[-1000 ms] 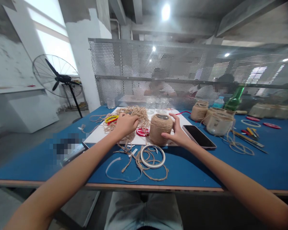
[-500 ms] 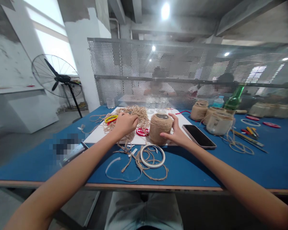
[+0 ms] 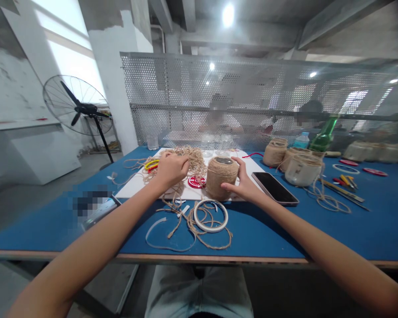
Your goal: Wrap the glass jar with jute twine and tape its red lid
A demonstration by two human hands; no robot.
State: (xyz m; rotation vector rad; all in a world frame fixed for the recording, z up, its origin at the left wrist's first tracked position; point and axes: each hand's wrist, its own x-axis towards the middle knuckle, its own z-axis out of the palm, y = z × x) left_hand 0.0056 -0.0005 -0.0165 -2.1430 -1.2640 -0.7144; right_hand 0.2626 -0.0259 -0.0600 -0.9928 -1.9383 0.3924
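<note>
A device (image 3: 101, 211), partly blurred out, lies toward the left edge of the table (image 3: 252, 243), and a glass (image 3: 152, 142) stands by its far left corner. On the board (image 3: 129, 190), a yellow loop (image 3: 148, 166) shows just beside the left hand (image 3: 173, 168), which is curled over the twine (image 3: 198, 161); whether it grips anything, I cannot tell. Next comes a red lid (image 3: 197, 182). The wrapped jar (image 3: 221, 180) stands upright near the board's front edge, with a ring (image 3: 212, 229) lying between it and the table's front edge. The right hand (image 3: 245, 183) grasps the jar's right side, thumb on the front, index finger by the rim. Right of that hand lies a phone (image 3: 275, 189); farther right, toward the table's far edge, stand more jars (image 3: 301, 172) and a green bottle (image 3: 325, 134).
</note>
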